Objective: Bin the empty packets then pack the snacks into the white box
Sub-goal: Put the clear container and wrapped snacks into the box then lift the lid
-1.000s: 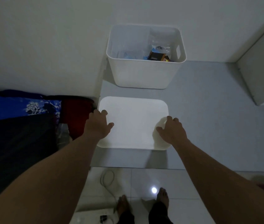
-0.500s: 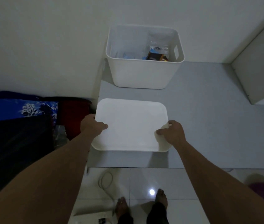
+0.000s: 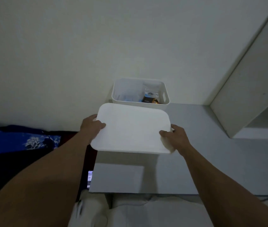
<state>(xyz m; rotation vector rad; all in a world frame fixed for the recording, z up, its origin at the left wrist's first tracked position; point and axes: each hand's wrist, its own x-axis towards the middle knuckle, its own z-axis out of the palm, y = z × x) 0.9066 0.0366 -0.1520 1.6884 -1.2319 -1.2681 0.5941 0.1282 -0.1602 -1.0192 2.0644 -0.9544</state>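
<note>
The white box (image 3: 166, 102) stands against the wall at the back of the grey table, open on top. Inside it lie snack packets (image 3: 149, 99), one dark with orange, others pale and clear. A flat white lid (image 3: 131, 130) with rounded corners hangs in the air just in front of the box, its far edge overlapping the box's front wall. My left hand (image 3: 91, 125) grips the lid's left edge and my right hand (image 3: 174, 138) grips its right near corner.
The grey table (image 3: 212, 161) runs to the right, where a white shelf unit (image 3: 248, 95) stands. A blue floral cloth (image 3: 23, 141) and dark fabric lie at the left. Pale floor tiles show below the table's front edge.
Both hands closed on the lid's edges and raised it off the table toward the box. The view tilted upward, so the box now sits lower in the frame.
</note>
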